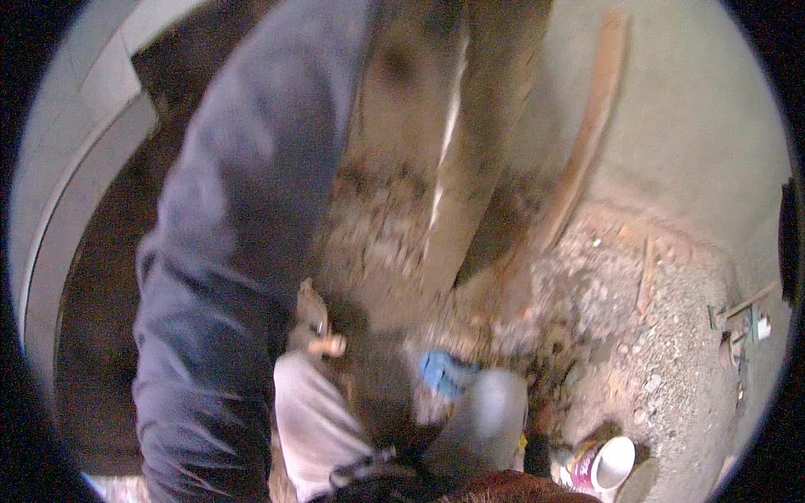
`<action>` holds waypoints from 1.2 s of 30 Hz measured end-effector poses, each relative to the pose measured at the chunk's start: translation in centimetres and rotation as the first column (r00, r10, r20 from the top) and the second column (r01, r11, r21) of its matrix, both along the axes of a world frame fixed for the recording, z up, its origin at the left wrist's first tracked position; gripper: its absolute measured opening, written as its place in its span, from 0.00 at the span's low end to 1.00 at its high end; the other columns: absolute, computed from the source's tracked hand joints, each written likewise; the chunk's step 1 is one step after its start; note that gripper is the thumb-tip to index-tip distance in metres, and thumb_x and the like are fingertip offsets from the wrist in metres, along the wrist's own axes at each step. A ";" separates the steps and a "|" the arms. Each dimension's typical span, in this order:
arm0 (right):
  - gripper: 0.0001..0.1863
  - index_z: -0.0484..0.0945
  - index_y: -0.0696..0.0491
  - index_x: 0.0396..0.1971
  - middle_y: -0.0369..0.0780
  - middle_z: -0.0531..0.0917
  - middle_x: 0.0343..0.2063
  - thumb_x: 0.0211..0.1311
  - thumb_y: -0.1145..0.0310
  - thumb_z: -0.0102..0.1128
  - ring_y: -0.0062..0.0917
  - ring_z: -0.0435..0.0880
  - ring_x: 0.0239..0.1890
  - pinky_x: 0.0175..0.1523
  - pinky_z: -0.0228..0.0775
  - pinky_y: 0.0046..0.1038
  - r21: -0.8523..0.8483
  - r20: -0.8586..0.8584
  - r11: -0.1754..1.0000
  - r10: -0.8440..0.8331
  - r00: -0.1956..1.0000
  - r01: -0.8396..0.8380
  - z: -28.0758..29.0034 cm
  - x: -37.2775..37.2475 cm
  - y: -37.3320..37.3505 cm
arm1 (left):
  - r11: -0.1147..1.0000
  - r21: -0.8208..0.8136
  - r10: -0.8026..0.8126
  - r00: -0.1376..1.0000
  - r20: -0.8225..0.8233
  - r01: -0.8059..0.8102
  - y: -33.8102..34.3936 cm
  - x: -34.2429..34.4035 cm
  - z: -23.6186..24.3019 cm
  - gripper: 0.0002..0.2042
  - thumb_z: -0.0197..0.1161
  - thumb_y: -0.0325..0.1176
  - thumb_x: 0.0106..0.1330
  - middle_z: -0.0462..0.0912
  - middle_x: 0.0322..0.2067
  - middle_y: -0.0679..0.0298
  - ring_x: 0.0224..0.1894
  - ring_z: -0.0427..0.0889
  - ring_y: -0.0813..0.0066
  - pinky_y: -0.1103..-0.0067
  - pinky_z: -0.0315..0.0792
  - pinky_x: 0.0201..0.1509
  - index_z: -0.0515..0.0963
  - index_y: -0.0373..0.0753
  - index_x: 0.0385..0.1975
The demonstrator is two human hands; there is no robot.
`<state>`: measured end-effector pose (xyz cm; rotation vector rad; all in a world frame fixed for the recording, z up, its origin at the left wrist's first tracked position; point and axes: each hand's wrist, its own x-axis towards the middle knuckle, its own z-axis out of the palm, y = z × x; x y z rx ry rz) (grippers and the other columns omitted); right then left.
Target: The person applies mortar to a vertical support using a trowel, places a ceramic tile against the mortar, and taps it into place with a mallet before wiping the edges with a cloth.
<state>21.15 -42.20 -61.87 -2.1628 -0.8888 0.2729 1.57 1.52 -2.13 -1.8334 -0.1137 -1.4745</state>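
Observation:
My left arm, in a dark blue-grey sleeve (226, 277), reaches from the lower left to the top edge. My left hand lies beyond the picture, so its grip is hidden. No part of my right hand can be made out. Between my knees (314, 402) lies a crumpled blue thing (444, 373), perhaps a cloth or a glove. Beside the left knee a short orange-tan piece (329, 344) shows, too blurred to name. Ahead, a long beam or board (486, 142) slants down to the rubble-strewn ground.
A long, narrow wooden strip (591, 126) leans along the pale wall (688, 109). Gravel and rubble (662, 352) cover the ground at right. A white tub (612, 465) with a coloured label stands at lower right. Small tools or scraps (738, 335) lie at the far right.

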 end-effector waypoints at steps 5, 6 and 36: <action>0.17 0.76 0.48 0.56 0.32 0.83 0.31 0.74 0.56 0.56 0.18 0.82 0.30 0.34 0.78 0.23 0.593 -0.740 0.642 0.198 0.643 0.485 7.7 3.4 3.3 | 0.999 0.012 -0.037 0.998 0.047 0.037 1.0 1.6 0.9 0.47 0.81 0.59 0.43 0.79 0.51 0.48 0.58 0.75 0.51 0.62 0.66 0.67 0.74 0.27 0.57; 0.17 0.76 0.48 0.56 0.32 0.83 0.30 0.74 0.56 0.56 0.16 0.83 0.30 0.34 0.78 0.22 0.637 -0.687 0.652 0.240 0.686 0.410 9.7 3.8 4.7 | 0.998 0.017 -0.056 0.997 0.055 0.055 1.0 1.3 0.9 0.47 0.81 0.58 0.43 0.79 0.51 0.48 0.58 0.75 0.51 0.63 0.66 0.66 0.75 0.27 0.57; 0.26 0.69 0.55 0.58 0.48 0.86 0.37 0.66 0.62 0.66 0.44 0.89 0.35 0.39 0.79 0.41 0.669 0.648 0.664 -0.302 0.699 -0.333 46.1 -3.9 31.9 | 0.999 -0.037 -0.034 0.998 0.049 0.036 0.8 0.7 -0.1 0.48 0.83 0.55 0.40 0.78 0.54 0.50 0.60 0.74 0.51 0.61 0.65 0.68 0.73 0.29 0.58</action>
